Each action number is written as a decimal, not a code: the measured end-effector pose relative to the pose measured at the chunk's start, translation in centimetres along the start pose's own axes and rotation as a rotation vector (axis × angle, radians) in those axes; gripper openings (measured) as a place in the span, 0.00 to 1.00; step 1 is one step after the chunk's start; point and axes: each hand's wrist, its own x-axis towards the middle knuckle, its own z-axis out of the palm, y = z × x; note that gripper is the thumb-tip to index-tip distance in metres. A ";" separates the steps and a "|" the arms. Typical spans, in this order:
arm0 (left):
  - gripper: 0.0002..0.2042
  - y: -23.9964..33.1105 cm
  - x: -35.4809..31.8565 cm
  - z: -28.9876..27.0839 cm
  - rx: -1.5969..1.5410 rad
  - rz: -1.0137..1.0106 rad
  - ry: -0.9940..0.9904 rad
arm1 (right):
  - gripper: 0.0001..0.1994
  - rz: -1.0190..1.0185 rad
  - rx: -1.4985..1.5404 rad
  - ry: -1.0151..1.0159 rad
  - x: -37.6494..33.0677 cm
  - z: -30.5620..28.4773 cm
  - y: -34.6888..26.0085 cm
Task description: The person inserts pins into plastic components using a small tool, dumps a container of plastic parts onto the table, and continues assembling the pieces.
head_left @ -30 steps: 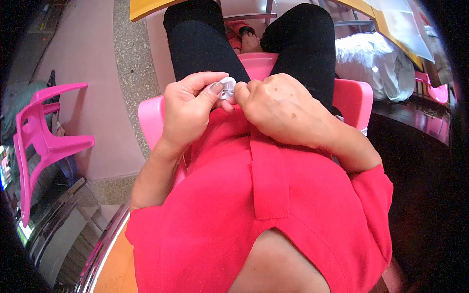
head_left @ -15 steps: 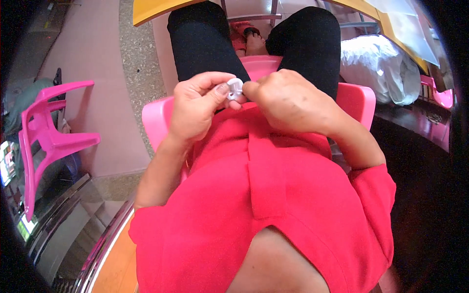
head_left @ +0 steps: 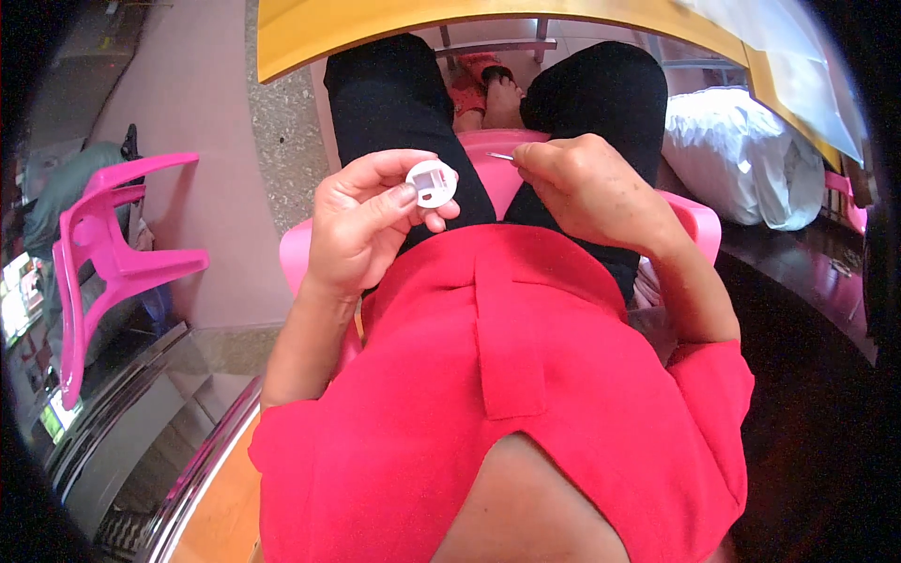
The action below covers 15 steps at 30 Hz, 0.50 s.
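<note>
Fingers of left hand [head_left: 361, 220] tight round white cap [head_left: 432, 182], right hand [head_left: 587, 188] beside cap, pinching thin pin [head_left: 500, 156].

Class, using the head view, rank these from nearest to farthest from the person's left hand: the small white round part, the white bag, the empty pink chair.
1. Small white round part: pinched in the left hand itself.
2. Empty pink chair: off to the person's left, on the floor.
3. White bag: far right, beyond the right hand.

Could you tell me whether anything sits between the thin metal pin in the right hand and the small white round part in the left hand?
Nothing visible does: only an open gap separates the pin from the white round part.
</note>
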 end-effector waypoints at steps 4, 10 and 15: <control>0.14 -0.1 1.6 1.5 0.035 0.008 -0.010 | 0.05 0.004 0.110 0.086 -0.2 1.1 2.2; 0.14 -0.8 3.8 3.8 0.258 0.014 0.096 | 0.04 0.046 0.171 0.103 -0.5 1.1 2.9; 0.14 -0.7 6.1 4.4 0.306 -0.018 0.171 | 0.03 0.032 0.210 0.156 -0.4 0.5 3.2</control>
